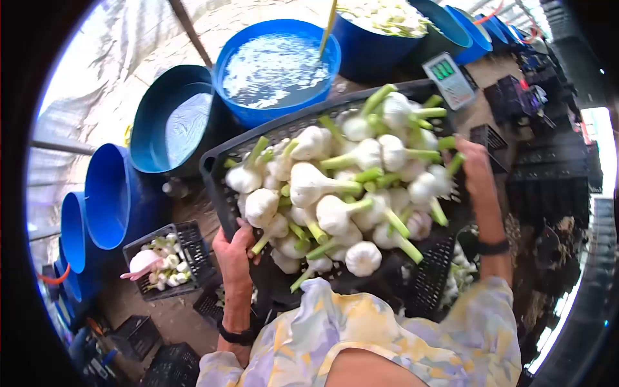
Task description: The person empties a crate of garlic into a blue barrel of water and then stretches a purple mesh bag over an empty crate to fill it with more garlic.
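A black plastic crate (222, 160) heaped with white garlic bulbs (309, 184) with short green stems is held up in front of my body, tilted in view. My left hand (236, 248) grips its near left edge, fingers over the rim. On the right side, my right hand (472, 161) is wrapped round the crate's edge, its fingers partly hidden behind the rim and bulbs. Dark bands circle both wrists.
Beyond the crate stand a blue tub of water (277, 68), a dark tub (171, 119) and more blue tubs (106, 197). A digital scale (449, 80) is at the upper right. A smaller garlic crate (148, 293) sits on the floor at left; black crates (171, 366) lie below.
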